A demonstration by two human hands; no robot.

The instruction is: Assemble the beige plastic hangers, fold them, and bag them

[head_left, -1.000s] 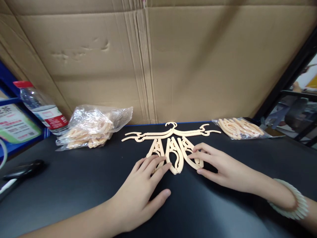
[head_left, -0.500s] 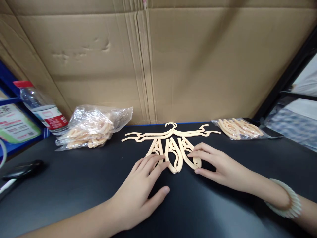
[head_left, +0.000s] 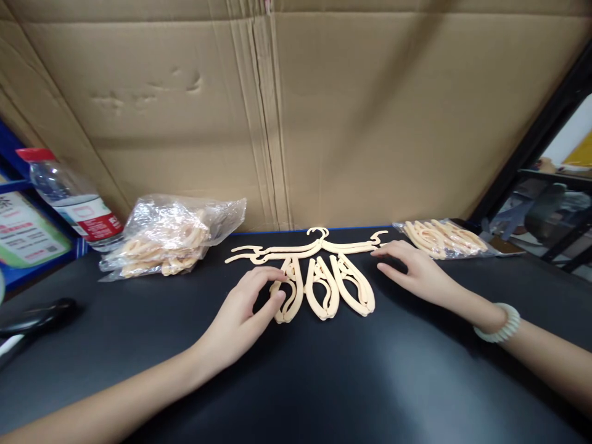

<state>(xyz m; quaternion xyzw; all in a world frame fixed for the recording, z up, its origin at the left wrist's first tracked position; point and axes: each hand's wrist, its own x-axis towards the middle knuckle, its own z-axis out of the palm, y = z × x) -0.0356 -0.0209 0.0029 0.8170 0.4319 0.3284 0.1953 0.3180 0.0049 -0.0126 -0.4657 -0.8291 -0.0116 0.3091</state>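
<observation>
Two cream plastic hangers (head_left: 300, 251), unfolded and overlapping, lie across the back of the black table. Below them three folded hangers stand side by side: a left one (head_left: 296, 302), a middle one (head_left: 311, 299) and a right one (head_left: 367, 299). My left hand (head_left: 243, 308) is at the left folded hanger, its fingertips over the upper side and its thumb apart from them; I cannot tell whether it presses on it. My right hand (head_left: 419, 271) hovers by the right end of the unfolded hangers, thumb and fingers apart, partly covering that end.
On the left a clear bag (head_left: 185, 216) of folded hangers lies near a red-capped bottle (head_left: 76, 200) and a black object (head_left: 39, 317). A flat bag of hangers (head_left: 444, 238) rests at the back right. A cardboard wall (head_left: 370, 123) closes off the back.
My right hand has moved off the right folded hanger, up and right to the end of the unfolded ones. My left hand has shifted left. The folded hangers now show more fully.
</observation>
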